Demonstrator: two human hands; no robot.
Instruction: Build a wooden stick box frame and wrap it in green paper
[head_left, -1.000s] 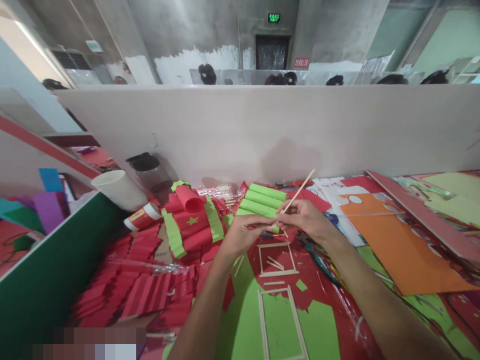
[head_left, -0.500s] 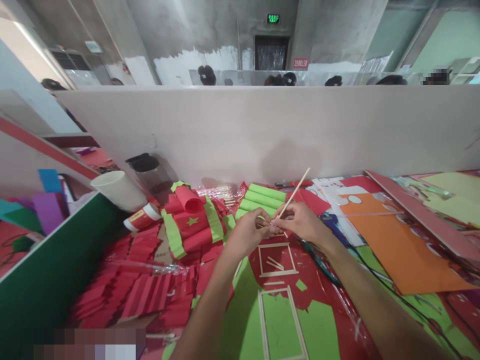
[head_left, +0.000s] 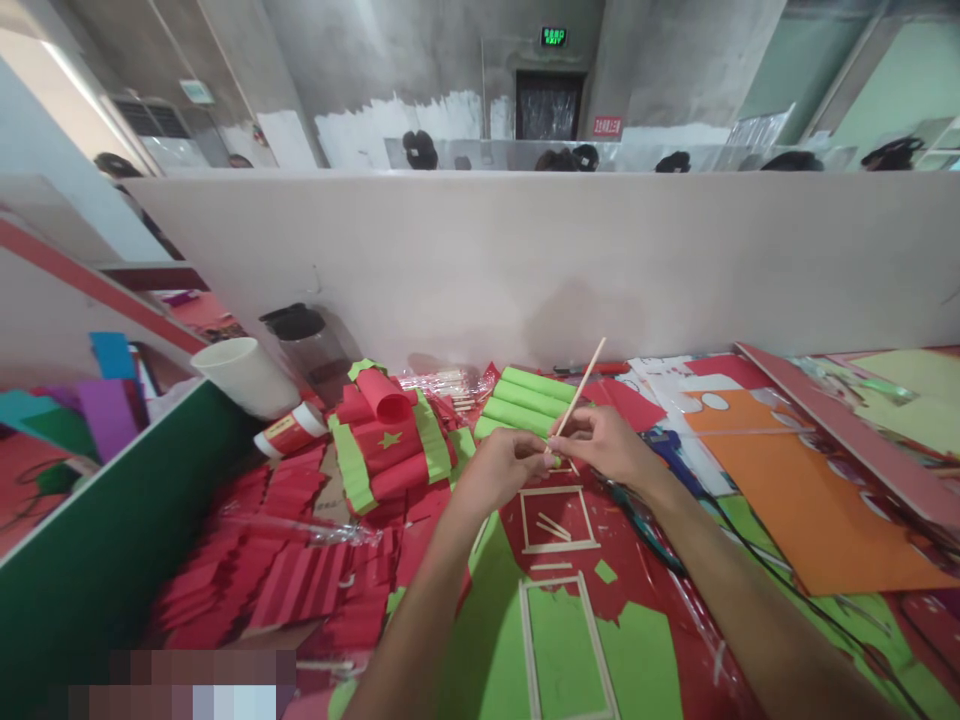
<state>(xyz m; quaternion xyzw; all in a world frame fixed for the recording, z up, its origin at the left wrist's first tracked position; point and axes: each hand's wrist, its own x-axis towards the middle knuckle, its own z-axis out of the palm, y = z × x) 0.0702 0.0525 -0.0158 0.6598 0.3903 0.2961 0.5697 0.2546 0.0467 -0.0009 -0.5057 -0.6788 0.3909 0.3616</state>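
A thin wooden stick [head_left: 581, 388] slants up and to the right from the fingers of my right hand [head_left: 606, 440], which pinches it near its lower end. Close against that end is my left hand [head_left: 504, 468], its thumb and fingertips pressed together; a small green bit shows there, but what they hold is mostly hidden. Just below my hands lies a rectangular stick frame [head_left: 561, 547] with several short sticks [head_left: 553, 526] inside it. A longer stick frame [head_left: 530, 640] rests nearer to me on green paper [head_left: 645, 655].
Green paper rolls [head_left: 525, 395] lie behind my hands. To the left are a red and green paper piece with a star [head_left: 388, 440], folded red paper [head_left: 300, 585], a white cup [head_left: 244, 375] and a green board [head_left: 120, 530]. Orange paper [head_left: 795, 490] and a blue-handled tool [head_left: 671, 455] lie right.
The view has shifted slightly. The stick's upper end has swung a little left, and my left fingers have drawn closer together. The frames on the table lie as before.
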